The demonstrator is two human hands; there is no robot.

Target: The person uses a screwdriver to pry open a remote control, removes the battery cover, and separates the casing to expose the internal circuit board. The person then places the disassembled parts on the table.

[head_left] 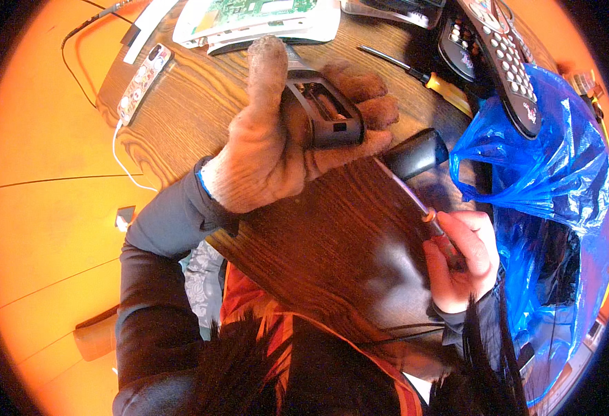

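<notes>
Dark plastic, the remote shell (pixel 326 111) sits clamped in my gloved left hand (pixel 276 145) above the wooden desk (pixel 318 229); my bare right hand (pixel 460 256) grips a screwdriver (pixel 415 201) tight, tip at the shell's edge; I judge a slip could jab the glove.

Wooden table (pixel 332 229) with screwdriver (pixel 422 78), remotes (pixel 505 59)

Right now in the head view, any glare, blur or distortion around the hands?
Head view: strong fisheye, with the wooden table edge bowing and a black vignette at the rim. There is glare on the dark tabletop near the right hand and on the blue plastic bag. The gloved left hand and black remote shell are sharp; the dark hair at the bottom is soft.
</notes>
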